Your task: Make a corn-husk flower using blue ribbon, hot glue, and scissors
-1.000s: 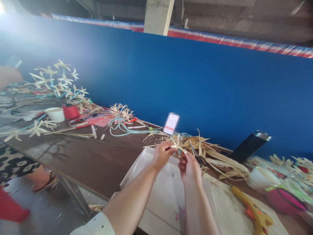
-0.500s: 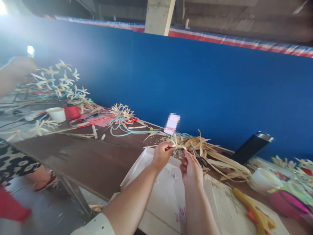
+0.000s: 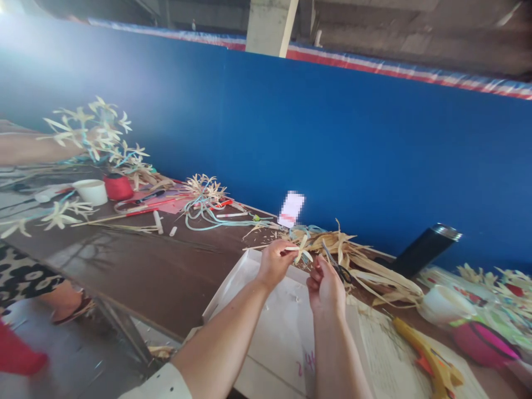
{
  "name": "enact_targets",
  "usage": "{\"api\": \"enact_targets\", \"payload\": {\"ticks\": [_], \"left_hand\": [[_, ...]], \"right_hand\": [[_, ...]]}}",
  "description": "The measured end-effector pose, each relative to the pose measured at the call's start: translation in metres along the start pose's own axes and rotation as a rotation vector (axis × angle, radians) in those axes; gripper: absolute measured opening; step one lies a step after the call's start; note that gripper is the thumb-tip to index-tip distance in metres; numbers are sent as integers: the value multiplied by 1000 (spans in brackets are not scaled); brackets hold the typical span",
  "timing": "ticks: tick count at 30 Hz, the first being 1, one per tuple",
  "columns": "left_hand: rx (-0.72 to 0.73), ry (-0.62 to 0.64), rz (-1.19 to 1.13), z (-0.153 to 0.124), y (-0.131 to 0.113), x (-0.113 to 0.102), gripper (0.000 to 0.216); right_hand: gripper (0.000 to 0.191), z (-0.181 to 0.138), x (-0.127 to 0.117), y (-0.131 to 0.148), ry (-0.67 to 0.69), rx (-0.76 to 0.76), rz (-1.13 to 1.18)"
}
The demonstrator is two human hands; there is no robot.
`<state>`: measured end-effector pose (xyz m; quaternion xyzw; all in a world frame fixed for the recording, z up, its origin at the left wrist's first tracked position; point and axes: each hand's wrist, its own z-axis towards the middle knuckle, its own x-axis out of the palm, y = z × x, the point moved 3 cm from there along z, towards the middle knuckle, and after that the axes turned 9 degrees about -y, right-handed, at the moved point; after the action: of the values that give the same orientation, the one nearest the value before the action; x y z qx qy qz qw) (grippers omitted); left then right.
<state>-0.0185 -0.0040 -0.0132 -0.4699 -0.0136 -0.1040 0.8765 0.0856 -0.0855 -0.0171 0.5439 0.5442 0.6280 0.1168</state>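
Note:
My left hand is pinched on a small pale straw flower, held just above the far edge of a white cardboard box. My right hand is closed beside it, fingers curled at the flower's lower end; what it grips is too small to make out. Black-handled scissors lie right behind my right hand. A heap of dried straw leaves spreads along the brown table behind both hands.
A yellow glue gun lies at the right on paper. A black flask leans on the blue wall. White cups, a red thread spool, blue cords and finished straw flowers sit farther left. Another person's arm and patterned lap are at the left.
My hands stay in place, turning the straw flower slightly. The other person's arm at the far left has dropped lower and stretched across.

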Motion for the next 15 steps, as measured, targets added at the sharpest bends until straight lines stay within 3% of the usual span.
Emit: {"api": "enact_targets", "payload": {"ticks": [8, 11, 15], "left_hand": [[-30, 26, 67, -2, 2, 3, 9], [-88, 25, 128, -3, 9, 4, 9], [-104, 50, 110, -2, 10, 5, 8]], "right_hand": [[27, -2, -5, 20, -52, -108, 34], [28, -15, -8, 47, -41, -146, 111], [35, -42, -13, 92, -25, -309, 95]]}}
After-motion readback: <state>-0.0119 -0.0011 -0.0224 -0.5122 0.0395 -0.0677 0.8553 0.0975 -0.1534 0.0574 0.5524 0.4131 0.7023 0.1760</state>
